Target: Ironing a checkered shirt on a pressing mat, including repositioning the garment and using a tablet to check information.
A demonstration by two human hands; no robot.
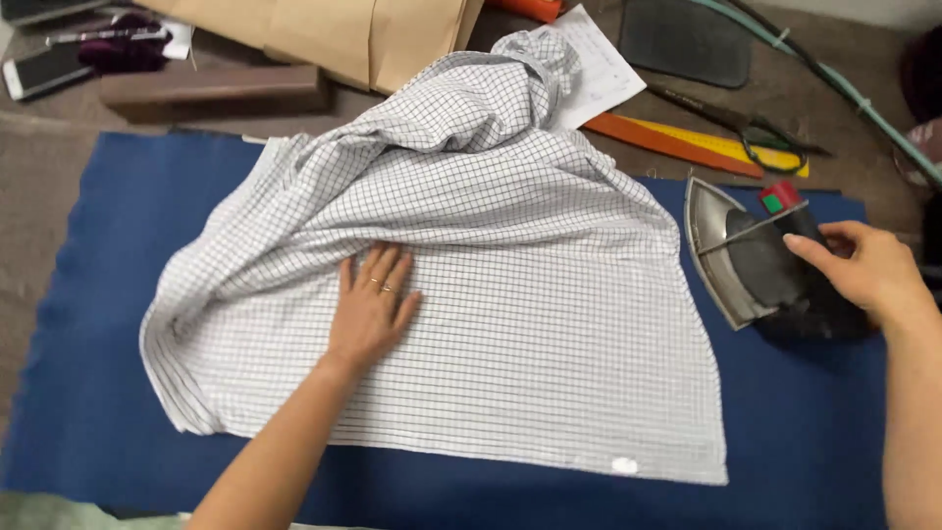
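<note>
A white shirt with a thin dark check (510,285) lies spread on a blue ironing cloth (108,294), its upper part bunched in folds. My left hand (371,306) rests flat on the shirt near its middle, fingers together, a ring on one finger. At the right, a heavy metal iron (746,260) stands tipped on its side on the blue cloth, its soleplate facing the shirt. My right hand (868,270) is on the iron's dark handle, fingers curled over it.
Behind the cloth lie an orange and a yellow ruler (687,145), scissors (756,132), a paper sheet (599,69), brown paper (334,34), a dark block (211,88), a phone (44,71) and a green cord (844,88).
</note>
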